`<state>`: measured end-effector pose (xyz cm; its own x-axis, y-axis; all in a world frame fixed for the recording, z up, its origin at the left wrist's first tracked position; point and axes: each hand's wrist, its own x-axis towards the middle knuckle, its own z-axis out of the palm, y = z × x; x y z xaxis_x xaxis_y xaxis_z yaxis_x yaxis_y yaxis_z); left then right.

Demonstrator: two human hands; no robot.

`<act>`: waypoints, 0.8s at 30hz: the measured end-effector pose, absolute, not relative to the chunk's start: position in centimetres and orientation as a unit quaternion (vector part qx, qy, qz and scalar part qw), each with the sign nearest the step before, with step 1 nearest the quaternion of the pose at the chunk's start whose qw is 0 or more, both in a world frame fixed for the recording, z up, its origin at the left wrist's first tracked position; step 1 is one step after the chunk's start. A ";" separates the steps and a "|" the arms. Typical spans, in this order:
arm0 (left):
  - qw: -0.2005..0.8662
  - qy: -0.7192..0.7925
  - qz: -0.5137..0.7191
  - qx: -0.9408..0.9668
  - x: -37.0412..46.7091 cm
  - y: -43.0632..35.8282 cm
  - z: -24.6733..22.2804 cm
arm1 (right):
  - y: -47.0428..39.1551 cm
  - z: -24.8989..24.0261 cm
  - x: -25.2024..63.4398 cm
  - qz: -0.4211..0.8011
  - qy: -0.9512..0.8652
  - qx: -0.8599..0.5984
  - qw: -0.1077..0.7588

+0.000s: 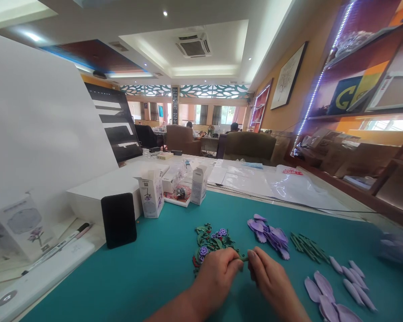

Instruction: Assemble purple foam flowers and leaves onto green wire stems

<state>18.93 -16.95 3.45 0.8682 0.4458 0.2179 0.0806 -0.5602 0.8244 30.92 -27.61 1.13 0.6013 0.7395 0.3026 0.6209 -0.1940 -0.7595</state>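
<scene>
Between my two hands is a small green piece (243, 258), pinched from both sides. My left hand (218, 275) has its thumb and fingers closed on the left end, and my right hand (267, 273) is closed on the right end. Just beyond my left hand lies a pile of small green, purple and red parts (215, 241). Light purple petals (268, 235) form a heap on the teal mat (147, 268), beyond my right hand. Green sticks (309, 247) lie right of them. Larger purple petals (325, 297) and slim purple pieces (356, 281) are at the right.
A black upright panel (118, 220) stands at the mat's left edge, near an open white box (152, 194) and another small box (199, 185). Clear plastic sheets (242, 176) lie behind the mat. A white device (43, 277) is at the left. People sit in the background.
</scene>
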 end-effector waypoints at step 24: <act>0.591 0.201 0.237 0.744 19.3 -15.2 4.0 | -28.2 1.7 32.7 0.075 -0.443 -0.783 0.431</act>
